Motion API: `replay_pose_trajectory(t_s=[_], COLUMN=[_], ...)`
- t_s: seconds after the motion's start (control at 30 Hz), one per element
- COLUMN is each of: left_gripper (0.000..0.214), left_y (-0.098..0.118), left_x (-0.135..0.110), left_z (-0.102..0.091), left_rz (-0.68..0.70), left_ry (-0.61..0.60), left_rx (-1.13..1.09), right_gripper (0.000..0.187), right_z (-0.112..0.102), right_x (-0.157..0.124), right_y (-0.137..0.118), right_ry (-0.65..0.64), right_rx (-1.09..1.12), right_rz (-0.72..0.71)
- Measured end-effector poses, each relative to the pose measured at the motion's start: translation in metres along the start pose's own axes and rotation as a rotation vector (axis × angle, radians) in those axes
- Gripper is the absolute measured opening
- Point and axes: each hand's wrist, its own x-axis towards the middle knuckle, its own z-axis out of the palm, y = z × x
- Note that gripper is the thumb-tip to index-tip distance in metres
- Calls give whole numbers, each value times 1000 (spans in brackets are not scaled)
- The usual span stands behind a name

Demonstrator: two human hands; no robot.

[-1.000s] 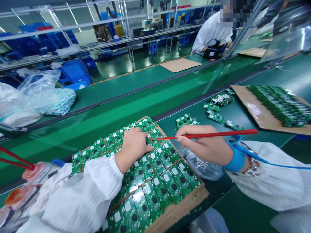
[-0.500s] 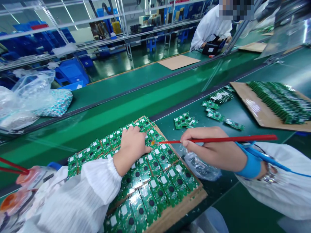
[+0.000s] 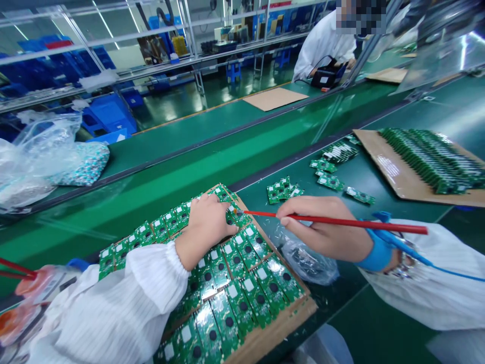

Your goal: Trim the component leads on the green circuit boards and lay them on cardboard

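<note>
Rows of green circuit boards (image 3: 242, 303), with white squares and black round spots, lie on a brown cardboard sheet (image 3: 280, 336). My left hand (image 3: 208, 222) rests on the far rows, thumb spread from the fingers; its fingertips are partly hidden. My right hand (image 3: 318, 222) is closed in a pinch on a slim red-handled brush (image 3: 359, 222). The brush points left, and its orange-tinted tip is at a board just right of my left fingers. A blue wrist strap (image 3: 379, 250) with a cord circles my right wrist.
Loose circuit boards (image 3: 329, 180) lie beyond my right hand, near stacked boards (image 3: 432, 156) on cardboard. A crumpled clear bag (image 3: 310, 260) sits beside the sheet. At left stand orange-tinted containers (image 3: 32, 285) with red sticks. A co-worker (image 3: 322, 45) in white is across the line.
The brush tip has moved up along the boards, away from me, and the handle now slopes down to the right. My left hand stays on the boards; the view has shifted slightly.
</note>
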Motion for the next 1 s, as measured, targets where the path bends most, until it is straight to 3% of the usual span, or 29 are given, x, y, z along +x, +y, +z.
replay_pose_trajectory(t_s=[0.27, 0.57, 1.0], left_gripper=[52, 49, 50], left_y=[4, 6, 11], left_x=[12, 12, 14], left_z=[6, 3, 4], left_rz=[-8, -14, 12], left_ry=[-26, -49, -16], left_rx=[15, 27, 37], right_gripper=[18, 17, 21], right_z=[7, -9, -3], right_x=[-7, -7, -11], right_y=[5, 4, 14], right_ry=[-96, -109, -222], right_rx=[54, 73, 120], right_rz=[-122, -98, -85])
